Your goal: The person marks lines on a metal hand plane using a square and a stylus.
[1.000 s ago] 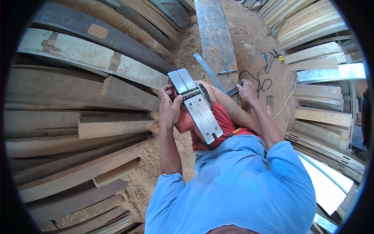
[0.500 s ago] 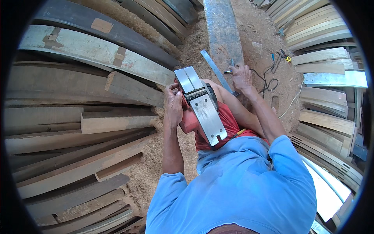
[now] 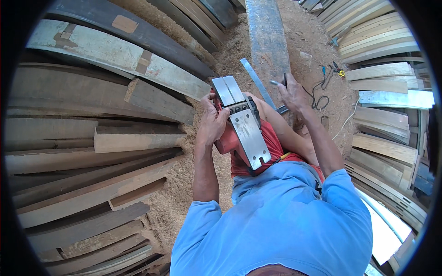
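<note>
An upturned red electric hand planer (image 3: 249,138) lies across my lap, its two-part steel sole facing up. Between the sole plates, dark bolts show along the cutter drum (image 3: 238,109). My left hand (image 3: 213,122) is closed around the planer's left side, the thumb near the drum. To the right and apart from it, my right hand (image 3: 294,95) grips a small tool with a silver tip (image 3: 275,83) and a dark upright part; its exact kind is unclear. Between the planer and that hand rests a try square (image 3: 257,83) with a long metal blade.
A long worn plank (image 3: 267,32) runs away in front. Wooden boards (image 3: 138,138) are stacked at left, more timber (image 3: 382,37) at right. A dark cord (image 3: 317,94) and yellow-handled tool (image 3: 341,73) lie on the sawdust-covered floor. A yellow-handled tool (image 3: 282,158) lies on my lap.
My right hand has lifted the small tool off the plank area and drawn slightly right and nearer. My left thumb has shifted toward the cutter drum; the planer has tilted slightly.
</note>
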`<action>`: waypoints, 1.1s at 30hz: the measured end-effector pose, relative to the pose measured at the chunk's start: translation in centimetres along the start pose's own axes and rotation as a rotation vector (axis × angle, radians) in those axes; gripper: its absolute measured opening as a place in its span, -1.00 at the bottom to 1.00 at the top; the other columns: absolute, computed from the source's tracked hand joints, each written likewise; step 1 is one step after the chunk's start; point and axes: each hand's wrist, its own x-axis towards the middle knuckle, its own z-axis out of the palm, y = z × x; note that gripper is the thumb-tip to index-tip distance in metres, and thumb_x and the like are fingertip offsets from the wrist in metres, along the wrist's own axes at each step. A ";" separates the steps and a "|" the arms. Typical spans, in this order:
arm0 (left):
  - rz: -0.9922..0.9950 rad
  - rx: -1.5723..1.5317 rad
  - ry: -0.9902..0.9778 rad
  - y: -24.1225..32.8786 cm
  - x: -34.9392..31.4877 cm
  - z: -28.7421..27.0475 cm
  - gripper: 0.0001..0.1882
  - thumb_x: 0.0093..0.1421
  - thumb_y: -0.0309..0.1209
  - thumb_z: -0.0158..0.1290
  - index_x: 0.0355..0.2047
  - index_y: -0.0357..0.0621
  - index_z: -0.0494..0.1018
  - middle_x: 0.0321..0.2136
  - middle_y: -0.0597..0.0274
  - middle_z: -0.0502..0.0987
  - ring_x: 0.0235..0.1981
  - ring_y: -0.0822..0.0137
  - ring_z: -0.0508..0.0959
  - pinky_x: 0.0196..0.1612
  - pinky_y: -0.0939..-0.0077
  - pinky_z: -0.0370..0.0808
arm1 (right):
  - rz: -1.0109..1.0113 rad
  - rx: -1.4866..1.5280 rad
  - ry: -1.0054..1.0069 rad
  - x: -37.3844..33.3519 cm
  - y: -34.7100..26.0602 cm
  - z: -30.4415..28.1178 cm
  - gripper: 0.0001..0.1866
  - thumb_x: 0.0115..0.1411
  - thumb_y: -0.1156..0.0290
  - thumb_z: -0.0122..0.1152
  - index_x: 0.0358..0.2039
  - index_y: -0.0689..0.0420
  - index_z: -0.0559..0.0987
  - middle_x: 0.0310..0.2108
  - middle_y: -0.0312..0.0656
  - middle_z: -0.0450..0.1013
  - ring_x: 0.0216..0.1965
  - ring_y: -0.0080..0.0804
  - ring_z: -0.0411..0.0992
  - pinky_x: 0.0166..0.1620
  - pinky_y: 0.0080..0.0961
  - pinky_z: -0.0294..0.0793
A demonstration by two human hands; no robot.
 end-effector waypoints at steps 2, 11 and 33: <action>-0.013 -0.006 -0.005 0.7 0.1 0.1 -0.43 0.36 -0.41 -0.02 0.27 -0.23 -0.01 -0.01 -0.07 0.45 -0.10 0.25 0.57 -0.04 0.33 0.56 | -0.100 0.148 -0.074 -2.5 -4.7 -2.5 -0.75 0.34 0.30 0.13 -0.12 0.21 0.53 -0.36 0.00 0.59 -0.33 -0.18 0.60 -0.21 -0.23 0.54; 0.023 0.014 0.019 1.5 -0.1 0.0 -0.47 0.40 -0.32 -0.14 0.25 -0.35 0.01 0.08 -0.38 0.41 0.13 -0.16 0.52 0.25 0.09 0.36 | -0.433 0.221 -0.189 -5.8 -11.2 -1.6 -0.74 0.28 0.27 0.16 -0.33 0.23 0.60 -0.49 0.11 0.53 -0.37 0.13 0.55 -0.25 -0.02 0.48; 0.003 0.019 -0.006 0.4 -0.1 -0.3 -0.37 0.32 -0.34 0.02 0.26 -0.27 -0.03 0.09 -0.36 0.44 0.11 -0.21 0.55 0.22 0.06 0.42 | -0.321 0.120 -0.103 -5.0 -9.3 -2.2 -0.73 0.31 0.25 0.16 -0.29 0.21 0.65 -0.43 0.07 0.59 -0.33 0.02 0.62 -0.22 -0.09 0.53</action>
